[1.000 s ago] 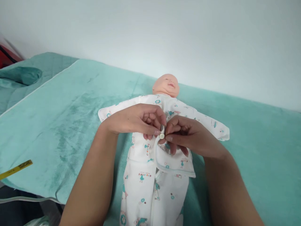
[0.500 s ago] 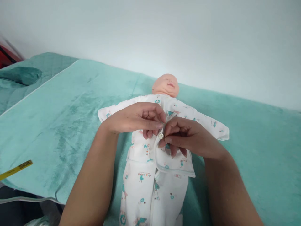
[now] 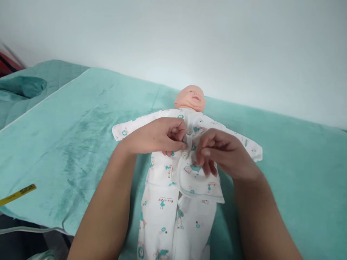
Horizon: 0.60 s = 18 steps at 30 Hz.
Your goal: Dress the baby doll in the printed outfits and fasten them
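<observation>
A baby doll (image 3: 190, 98) lies on its back in a white printed baby shirt (image 3: 164, 168) and matching printed trousers (image 3: 159, 224). The shirt front carries pale round buttons; one button (image 3: 184, 154) sits along the overlapping edge, between my hands. My left hand (image 3: 165, 136) is closed at the front edge, thumb and forefinger pinching the cloth just above that button. Slightly blurred, my right hand (image 3: 223, 151) hovers over the shirt's right front with loosely bent fingers apart and nothing seen in them. The shirt's lower corner is turned outward.
A green plush cover (image 3: 67, 151) lies under the doll, with a white wall (image 3: 173, 43) behind. At the left edge are a yellow strip (image 3: 18, 194) and a folded quilted green cloth (image 3: 24, 86). Something red shows at the far left.
My right hand has let go of the shirt edge at the button and moved right. My left hand stays at the shirt's edge. The button now lies in plain view.
</observation>
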Each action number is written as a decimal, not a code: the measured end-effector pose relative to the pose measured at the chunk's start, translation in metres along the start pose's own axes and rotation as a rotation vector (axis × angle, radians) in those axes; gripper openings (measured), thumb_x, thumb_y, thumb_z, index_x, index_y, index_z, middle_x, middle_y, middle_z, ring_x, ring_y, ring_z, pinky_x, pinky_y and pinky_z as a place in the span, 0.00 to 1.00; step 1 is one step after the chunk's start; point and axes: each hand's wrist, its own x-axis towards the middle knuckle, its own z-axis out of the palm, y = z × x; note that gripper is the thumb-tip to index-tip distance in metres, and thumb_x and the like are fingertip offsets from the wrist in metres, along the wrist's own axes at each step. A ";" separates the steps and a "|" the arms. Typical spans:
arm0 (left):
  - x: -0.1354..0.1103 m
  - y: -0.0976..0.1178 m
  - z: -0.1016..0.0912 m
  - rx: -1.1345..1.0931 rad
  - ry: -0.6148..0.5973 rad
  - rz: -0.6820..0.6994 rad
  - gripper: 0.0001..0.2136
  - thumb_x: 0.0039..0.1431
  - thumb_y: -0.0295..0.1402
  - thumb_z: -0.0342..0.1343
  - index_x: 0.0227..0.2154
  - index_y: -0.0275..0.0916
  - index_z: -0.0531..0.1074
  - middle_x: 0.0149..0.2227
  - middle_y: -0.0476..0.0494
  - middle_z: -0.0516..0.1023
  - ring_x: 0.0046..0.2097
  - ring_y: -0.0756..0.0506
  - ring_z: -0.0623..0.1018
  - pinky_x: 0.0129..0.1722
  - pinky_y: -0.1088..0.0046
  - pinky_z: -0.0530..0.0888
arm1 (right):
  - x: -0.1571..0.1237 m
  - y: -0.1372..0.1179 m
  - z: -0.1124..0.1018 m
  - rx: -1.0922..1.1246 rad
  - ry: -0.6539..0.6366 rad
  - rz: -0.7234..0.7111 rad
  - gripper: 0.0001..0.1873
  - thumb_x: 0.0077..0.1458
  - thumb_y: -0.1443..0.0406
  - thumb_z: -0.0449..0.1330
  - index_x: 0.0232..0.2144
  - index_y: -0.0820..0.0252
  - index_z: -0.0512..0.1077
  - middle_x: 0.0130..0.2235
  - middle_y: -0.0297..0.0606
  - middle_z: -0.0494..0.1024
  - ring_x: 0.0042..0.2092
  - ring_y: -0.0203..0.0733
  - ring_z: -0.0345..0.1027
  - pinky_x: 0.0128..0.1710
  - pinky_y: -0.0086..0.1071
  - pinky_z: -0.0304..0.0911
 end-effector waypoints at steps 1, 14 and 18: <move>0.000 0.000 0.001 -0.001 0.006 0.005 0.07 0.52 0.31 0.60 0.27 0.39 0.66 0.23 0.54 0.70 0.24 0.53 0.72 0.20 0.80 0.69 | 0.000 0.002 -0.002 -0.007 0.094 -0.062 0.05 0.61 0.64 0.62 0.33 0.55 0.69 0.28 0.30 0.79 0.24 0.33 0.72 0.19 0.25 0.64; -0.011 -0.027 0.024 0.191 0.464 0.155 0.21 0.64 0.45 0.50 0.19 0.38 0.68 0.18 0.52 0.63 0.22 0.53 0.63 0.23 0.75 0.61 | -0.023 0.043 -0.004 -0.780 0.514 -0.204 0.18 0.63 0.56 0.55 0.54 0.49 0.71 0.63 0.38 0.69 0.64 0.47 0.60 0.64 0.47 0.55; -0.041 -0.073 0.027 0.538 0.965 0.162 0.16 0.65 0.40 0.50 0.23 0.39 0.68 0.31 0.45 0.75 0.38 0.46 0.74 0.42 0.68 0.71 | -0.059 0.062 -0.046 -1.161 0.657 -0.161 0.20 0.60 0.55 0.57 0.53 0.53 0.73 0.61 0.44 0.70 0.65 0.55 0.58 0.64 0.54 0.52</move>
